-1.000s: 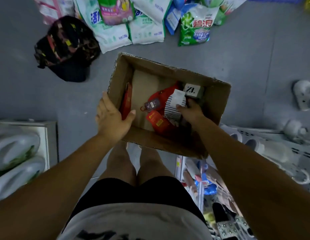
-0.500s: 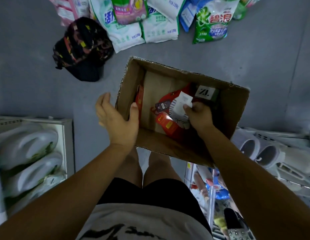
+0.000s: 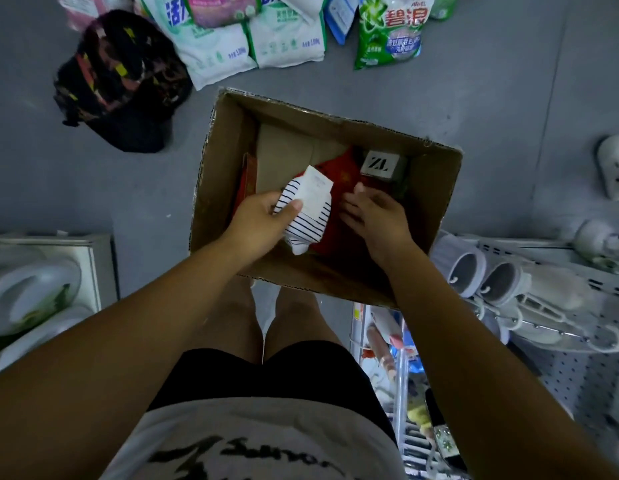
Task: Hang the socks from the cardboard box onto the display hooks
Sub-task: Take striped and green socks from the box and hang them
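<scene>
An open cardboard box (image 3: pixel 225 150) stands on the grey floor in front of my legs. My left hand (image 3: pixel 259 220) grips a pair of white socks with thin dark stripes (image 3: pixel 306 223) and a white card label, held just above the box's inside. My right hand (image 3: pixel 373 213) reaches into the box with fingers spread over red packaged socks (image 3: pixel 339 168). A grey packet marked ZL (image 3: pixel 379 164) lies at the box's far right. Another red packet (image 3: pixel 247 178) leans against the left wall.
Detergent bags (image 3: pixel 280 39) lie on the floor beyond the box, with a dark patterned bag (image 3: pixel 121 81) to their left. A pegboard rack with white slippers (image 3: pixel 491 275) on hooks stands at right. White goods on a shelf (image 3: pixel 34 289) sit at left.
The striped socks passed from my right hand to my left hand, which left the box's edge. My right hand went back down onto the red packets.
</scene>
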